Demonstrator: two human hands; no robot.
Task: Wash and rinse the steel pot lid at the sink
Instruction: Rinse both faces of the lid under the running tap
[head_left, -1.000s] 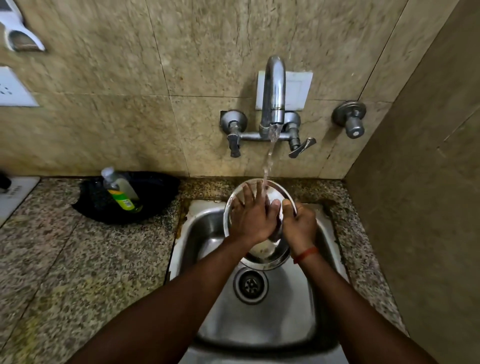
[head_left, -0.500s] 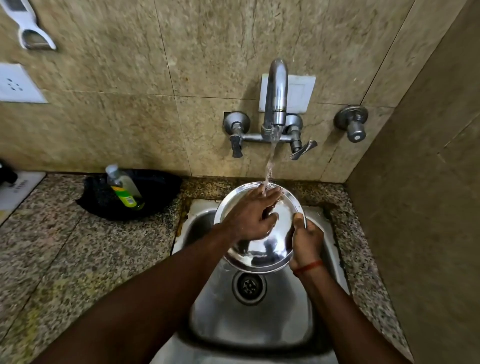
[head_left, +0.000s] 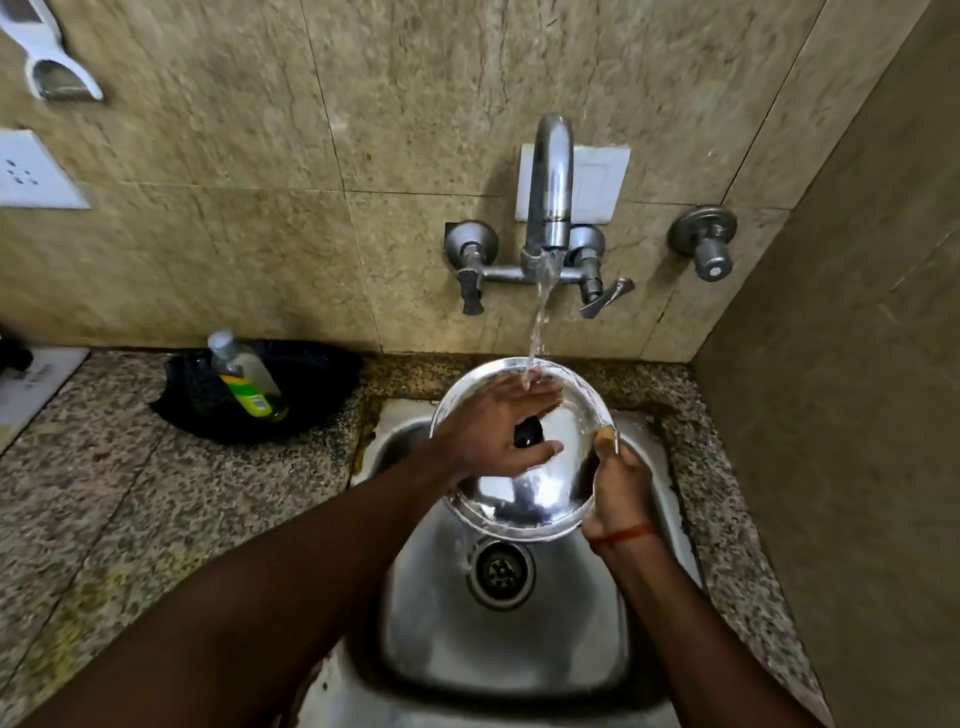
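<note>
The round steel pot lid (head_left: 524, 506) is held tilted over the steel sink (head_left: 519, 649), its top face and black knob (head_left: 528, 434) towards me. My right hand (head_left: 618, 491) grips the lid's right rim, thumb on the edge. My left hand (head_left: 501, 428) lies flat on the lid's top face, fingers spread around the knob. Water from the tap (head_left: 550, 182) streams onto the fingers of the left hand and the lid's upper edge.
A soap bottle (head_left: 247, 376) leans in a black bowl (head_left: 311, 374) on the speckled granite counter (head_left: 130, 493) left of the sink. The drain (head_left: 501, 571) sits below the lid. A tiled wall stands close on the right, with a valve knob (head_left: 706, 249).
The lid has turned from steeply upright to a flatter tilt, showing its top face. My left hand slid up across it and spread around the knob. My right hand stays on the right rim.
</note>
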